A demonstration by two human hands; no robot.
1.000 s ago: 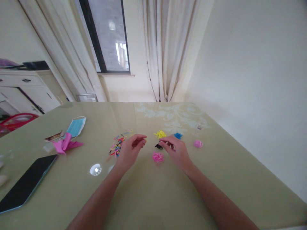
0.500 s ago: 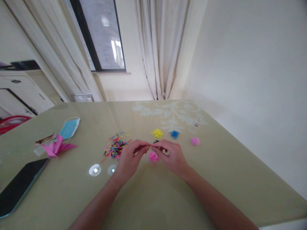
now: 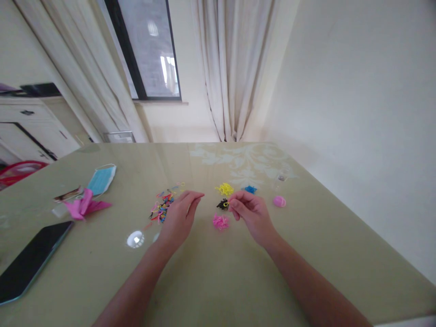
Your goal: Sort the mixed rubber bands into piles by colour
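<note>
A small yellow rubber band [image 3: 226, 204] is pinched between the thumb and fingertips of my right hand [image 3: 252, 212]. That hand hovers beside a small heap of black rubber bands [image 3: 222, 204], between the yellow heap [image 3: 225, 189] and the pink heap [image 3: 221, 221]. My left hand [image 3: 180, 215] is closed, thumb and fingers pressed together; anything between them is too small to make out. It partly covers a mixed pile of coloured rubber bands [image 3: 161, 209]. Blue rubber bands [image 3: 250, 189] lie just beyond my right hand.
A pink round object [image 3: 279, 201] and a small clear container [image 3: 282, 176] stand at the right. On the left lie a blue face mask [image 3: 102, 179], a pink folded-paper shape [image 3: 85, 206] and a dark tablet-like device [image 3: 34, 259]. A wall borders the table's right side.
My hands met at the fingertips half a second ago and have since moved apart. The yellow rubber band now shows in my right hand. My left hand has drawn back left.
</note>
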